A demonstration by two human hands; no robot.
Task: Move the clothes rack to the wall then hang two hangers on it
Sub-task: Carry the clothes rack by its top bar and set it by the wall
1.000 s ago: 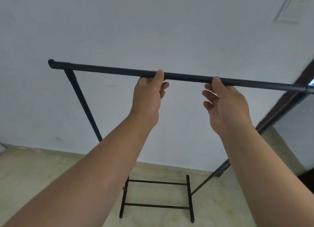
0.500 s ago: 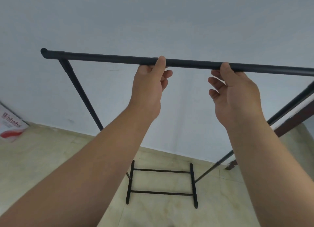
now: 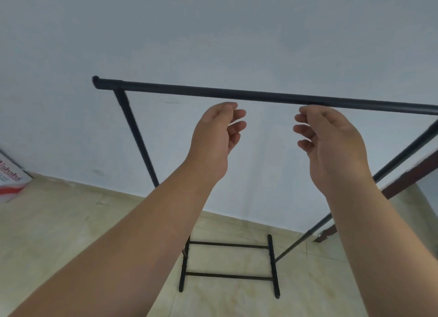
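The black metal clothes rack point(image 3: 180, 92) stands close to the pale wall point(image 3: 213, 32), its top bar running across the view and its base frame point(image 3: 227, 261) resting on the floor tiles. My left hand point(image 3: 213, 138) hovers just under the bar, fingers curled and apart, holding nothing. My right hand point(image 3: 331, 143) is likewise just below the bar, fingers loose and off it. No hangers are in view.
A white and red cardboard box point(image 3: 11, 176) leans at the wall on the far left. A dark brown door frame point(image 3: 403, 181) runs along the right edge. Beige floor tiles point(image 3: 71, 222) spread out below.
Both hands gripped the top bar in the earlier frames; now both have let go and dropped slightly below it. The rack has shifted right in view.
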